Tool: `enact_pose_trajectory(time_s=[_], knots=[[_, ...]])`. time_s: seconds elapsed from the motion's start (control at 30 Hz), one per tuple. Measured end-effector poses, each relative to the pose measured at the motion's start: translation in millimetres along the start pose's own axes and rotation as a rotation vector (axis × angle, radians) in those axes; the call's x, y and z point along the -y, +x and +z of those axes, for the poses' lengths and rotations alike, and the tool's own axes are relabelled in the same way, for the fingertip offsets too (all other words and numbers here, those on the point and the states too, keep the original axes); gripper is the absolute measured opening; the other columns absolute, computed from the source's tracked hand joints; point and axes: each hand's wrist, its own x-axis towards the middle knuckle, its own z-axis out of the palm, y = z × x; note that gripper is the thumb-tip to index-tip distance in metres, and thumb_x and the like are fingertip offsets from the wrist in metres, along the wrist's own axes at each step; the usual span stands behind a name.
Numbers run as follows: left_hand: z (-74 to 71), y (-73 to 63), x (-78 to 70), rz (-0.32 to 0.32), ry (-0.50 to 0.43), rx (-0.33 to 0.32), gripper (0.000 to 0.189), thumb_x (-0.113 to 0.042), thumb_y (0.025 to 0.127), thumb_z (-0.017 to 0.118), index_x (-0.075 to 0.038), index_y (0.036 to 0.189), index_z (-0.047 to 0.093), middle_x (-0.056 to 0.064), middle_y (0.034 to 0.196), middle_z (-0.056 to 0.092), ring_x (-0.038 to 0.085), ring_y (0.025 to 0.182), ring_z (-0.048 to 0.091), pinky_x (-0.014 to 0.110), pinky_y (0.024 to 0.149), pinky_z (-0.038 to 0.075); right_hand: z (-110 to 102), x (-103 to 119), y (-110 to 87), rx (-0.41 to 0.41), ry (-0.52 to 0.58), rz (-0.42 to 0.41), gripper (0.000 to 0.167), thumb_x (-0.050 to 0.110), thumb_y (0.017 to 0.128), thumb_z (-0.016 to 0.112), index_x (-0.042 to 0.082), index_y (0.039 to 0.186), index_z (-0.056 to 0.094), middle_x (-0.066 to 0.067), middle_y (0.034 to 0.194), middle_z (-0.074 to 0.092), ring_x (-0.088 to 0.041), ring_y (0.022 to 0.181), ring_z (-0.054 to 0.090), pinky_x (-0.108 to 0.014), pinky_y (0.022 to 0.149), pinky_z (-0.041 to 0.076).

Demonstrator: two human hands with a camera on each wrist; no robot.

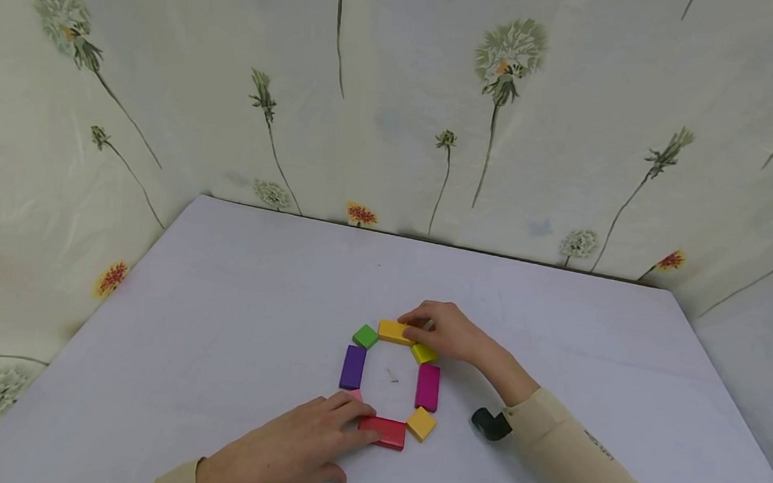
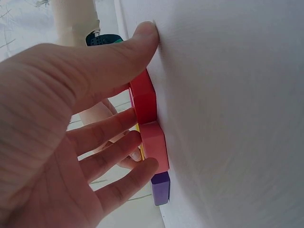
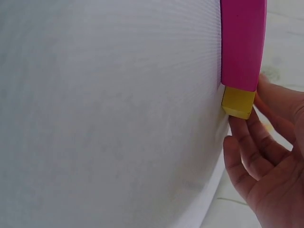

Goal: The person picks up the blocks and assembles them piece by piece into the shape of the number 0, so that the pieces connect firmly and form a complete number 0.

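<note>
Coloured blocks lie in a ring on the white tabletop in the head view. My right hand (image 1: pixel 450 332) pinches the right end of the orange-yellow block (image 1: pixel 391 331) at the ring's far side, thumb in front and fingers behind. Close by its thumb lies a yellow block (image 1: pixel 423 353). At the near side my left hand (image 1: pixel 301 439) rests its outstretched fingers on the red block (image 1: pixel 389 433) and by the pink block (image 2: pixel 155 147); its thumb stands apart. The magenta block (image 1: pixel 427 388) forms the right side, the purple block (image 1: pixel 353 367) the left.
A green block (image 1: pixel 365 336) sits at the far left corner and an orange block (image 1: pixel 421 424) at the near right. Small dark marks (image 1: pixel 393 377) show inside the ring. A black object (image 1: pixel 491 425) is beside the right sleeve. Flower-patterned cloth (image 1: pixel 395 122) hangs behind the table.
</note>
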Motion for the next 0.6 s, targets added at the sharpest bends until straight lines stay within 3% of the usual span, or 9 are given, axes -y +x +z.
enact_pose_trajectory(time_s=[0.6], knots=[[-0.2,-0.8,-0.8,-0.004,-0.005,0.002,0.056,-0.042,0.082,0.078,-0.028,0.133,0.058,-0.004,0.134,0.049,0.013,0.121,0.043,0.030,0.097,0.045,0.6,0.8,-1.6,-0.011,-0.007,-0.009,0.027,0.017,0.094,0.068,0.005,0.118,0.070,0.001,0.101,0.066,-0.013,0.087,0.060,-0.024,0.074,0.052]])
